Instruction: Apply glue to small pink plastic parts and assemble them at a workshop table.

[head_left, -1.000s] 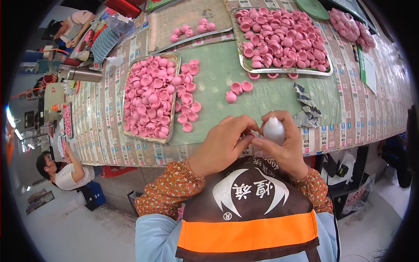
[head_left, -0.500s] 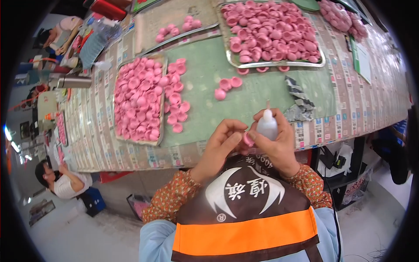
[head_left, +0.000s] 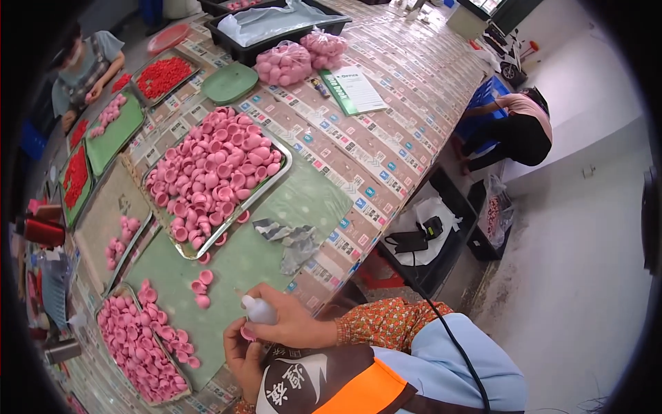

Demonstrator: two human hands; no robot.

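My right hand (head_left: 295,323) is wrapped round a small white squeeze bottle (head_left: 261,310) with a thin nozzle. Just under the bottle, the fingers of my left hand (head_left: 239,353) are closed at a small pink hollow cup (head_left: 248,334), and my right thumb reaches it too. Part of the left hand's grip is hidden. A few loose pink cups (head_left: 202,288) lie on the green mat (head_left: 234,276) beyond my hands. Left of them, a tray (head_left: 181,395) is heaped with similar pink pieces, several spilling over its side onto the mat.
A larger metal-rimmed tray (head_left: 274,181) of pink cups stands farther away, beside a torn grey scrap (head_left: 295,247). Beyond are bagged pink balls (head_left: 284,63), a notebook (head_left: 355,91) and a green dish (head_left: 229,83). One person (head_left: 86,65) sits far left; another (head_left: 520,127) bends at far right.
The view has swung to the right, so my hands and the trays appear farther left and lower. The bottle and the pink cup are still in my hands.
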